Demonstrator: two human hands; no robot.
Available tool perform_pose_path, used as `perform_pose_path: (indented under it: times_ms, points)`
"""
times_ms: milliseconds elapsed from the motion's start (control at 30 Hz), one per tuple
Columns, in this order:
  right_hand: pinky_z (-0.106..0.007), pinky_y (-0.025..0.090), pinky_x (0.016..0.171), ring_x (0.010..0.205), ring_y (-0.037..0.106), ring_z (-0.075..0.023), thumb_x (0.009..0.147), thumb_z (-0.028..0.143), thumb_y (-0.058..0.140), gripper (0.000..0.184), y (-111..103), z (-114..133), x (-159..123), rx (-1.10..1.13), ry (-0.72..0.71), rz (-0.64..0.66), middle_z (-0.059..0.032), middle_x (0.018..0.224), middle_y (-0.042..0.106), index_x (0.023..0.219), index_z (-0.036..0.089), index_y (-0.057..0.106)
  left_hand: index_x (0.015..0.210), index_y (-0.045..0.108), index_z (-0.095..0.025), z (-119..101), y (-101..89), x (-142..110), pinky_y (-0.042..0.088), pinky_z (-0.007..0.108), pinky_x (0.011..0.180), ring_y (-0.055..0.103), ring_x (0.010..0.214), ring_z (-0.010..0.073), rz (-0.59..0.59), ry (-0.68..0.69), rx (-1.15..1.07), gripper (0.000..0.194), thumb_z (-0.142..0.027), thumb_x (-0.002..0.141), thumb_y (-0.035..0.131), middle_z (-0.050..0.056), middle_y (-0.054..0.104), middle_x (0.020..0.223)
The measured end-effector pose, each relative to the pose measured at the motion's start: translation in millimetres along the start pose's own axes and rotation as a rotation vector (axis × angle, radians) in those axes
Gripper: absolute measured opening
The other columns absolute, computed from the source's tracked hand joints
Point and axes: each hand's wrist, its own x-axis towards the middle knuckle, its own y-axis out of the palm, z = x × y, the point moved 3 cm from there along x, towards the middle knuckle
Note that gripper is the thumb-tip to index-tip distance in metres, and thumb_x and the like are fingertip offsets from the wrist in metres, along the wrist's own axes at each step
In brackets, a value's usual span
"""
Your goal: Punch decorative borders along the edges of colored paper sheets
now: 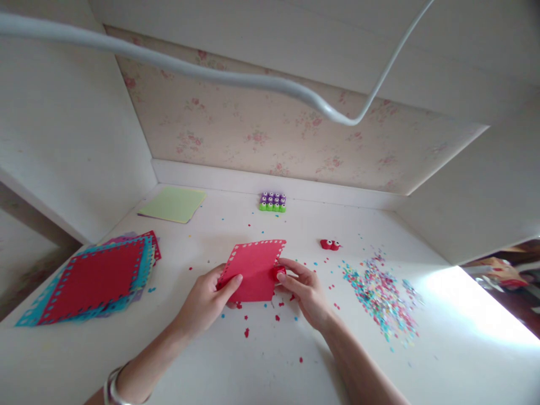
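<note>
A sheet of red paper (pixel 255 275) is held up over the table, with punched holes along its left and top edges. My left hand (pixel 211 292) grips it at the lower left, thumb on the front and fingers behind. At the paper's right edge, my right hand (pixel 306 289) is closed on a small red craft punch (pixel 279 273), thumb on top and fingers around the back. The punch sits against that edge. Small red punched bits (pixel 247 333) lie below the paper on the white table.
Punched red and blue sheets (pixel 99 275) are stacked at left, with pale green paper (pixel 175 203) behind. Purple and green punches (pixel 273 201) stand in rows at the back. Two red punches (pixel 330 244) lie right of centre, near a confetti pile (pixel 383 295). A white cable (pixel 253 80) crosses above.
</note>
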Motion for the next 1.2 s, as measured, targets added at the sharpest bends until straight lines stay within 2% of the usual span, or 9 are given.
perform_pose_path:
  times_ms: [67, 200, 400, 600, 700, 867, 1033, 1200]
  points:
    - [-0.039, 0.054, 0.082, 0.086, 0.070, -0.0207, 0.077, 0.032, 0.078, 0.040, 1.5, 1.9, -0.6, 0.007, 0.005, 0.006, -0.0086, 0.104, 0.073, 0.115, 0.023, 0.068, 0.121, 0.063, -0.019, 0.9, 0.0, 0.1, 0.058, 0.031, 0.080, 0.069, 0.097, 0.0234, -0.005, -0.009, -0.013, 0.039, -0.043, 0.090, 0.059, 0.007, 0.071, 0.116]
    - [-0.035, 0.053, 0.086, 0.092, 0.069, -0.0191, 0.077, 0.032, 0.078, 0.034, 4.9, 4.8, -1.6, 0.051, 0.018, 0.019, -0.0070, 0.103, 0.073, 0.109, 0.023, 0.070, 0.125, 0.060, -0.020, 3.8, -0.9, -0.8, 0.058, 0.027, 0.062, 0.071, 0.084, 0.0220, -0.015, -0.059, 0.012, 0.044, -0.046, 0.090, 0.057, 0.007, 0.072, 0.113]
    - [-0.030, 0.051, 0.079, 0.089, 0.068, -0.0183, 0.081, 0.031, 0.075, 0.035, 8.7, 5.6, -4.7, 0.005, 0.046, 0.120, -0.0081, 0.102, 0.073, 0.113, 0.020, 0.069, 0.121, 0.065, -0.023, -3.3, -0.7, -1.8, 0.054, 0.030, 0.086, 0.068, 0.099, 0.0228, 0.015, 0.049, 0.147, 0.036, -0.041, 0.092, 0.056, 0.004, 0.071, 0.115]
    - [-0.031, 0.050, 0.082, 0.088, 0.068, -0.0173, 0.079, 0.029, 0.077, 0.034, 11.2, 7.0, -5.8, 0.122, 0.098, 0.112, -0.0076, 0.103, 0.073, 0.111, 0.020, 0.069, 0.124, 0.063, -0.020, -3.3, 0.9, -1.0, 0.054, 0.034, 0.089, 0.067, 0.102, 0.0244, 0.045, 0.016, 0.045, 0.039, -0.041, 0.091, 0.056, 0.007, 0.070, 0.117]
    - [-0.029, 0.050, 0.080, 0.085, 0.067, -0.0162, 0.076, 0.028, 0.079, 0.033, 13.2, 6.7, -6.1, 0.113, 0.095, 0.106, -0.0056, 0.099, 0.073, 0.107, 0.021, 0.071, 0.123, 0.062, -0.019, -3.4, 1.7, -1.2, 0.054, 0.036, 0.092, 0.065, 0.106, 0.0255, 0.050, -0.002, 0.002, 0.040, -0.042, 0.090, 0.058, 0.008, 0.069, 0.119]
    - [-0.030, 0.050, 0.083, 0.086, 0.067, -0.0162, 0.079, 0.028, 0.076, 0.027, 17.5, 7.8, -7.4, 0.116, 0.067, 0.149, -0.0044, 0.095, 0.073, 0.105, 0.022, 0.071, 0.122, 0.063, -0.020, -0.6, 2.7, -1.3, 0.056, 0.033, 0.084, 0.068, 0.093, 0.0235, 0.057, -0.018, 0.023, 0.041, -0.045, 0.090, 0.058, 0.008, 0.070, 0.116]
    - [-0.032, 0.049, 0.085, 0.088, 0.067, -0.0170, 0.078, 0.027, 0.078, 0.028, 17.7, 10.7, -7.1, 0.121, 0.041, 0.146, -0.0052, 0.097, 0.073, 0.105, 0.021, 0.071, 0.121, 0.064, -0.020, 3.8, 2.4, -1.3, 0.056, 0.031, 0.075, 0.069, 0.085, 0.0228, 0.053, -0.032, 0.049, 0.043, -0.047, 0.088, 0.059, 0.008, 0.072, 0.112]
    - [-0.035, 0.050, 0.087, 0.087, 0.068, -0.0185, 0.080, 0.029, 0.075, 0.023, 20.1, 11.8, -9.4, 0.121, 0.058, 0.182, -0.0057, 0.096, 0.073, 0.101, 0.021, 0.072, 0.120, 0.064, -0.020, 2.2, 3.4, -1.7, 0.056, 0.033, 0.083, 0.069, 0.093, 0.0241, 0.069, -0.024, 0.026, 0.040, -0.044, 0.089, 0.059, 0.007, 0.072, 0.113]
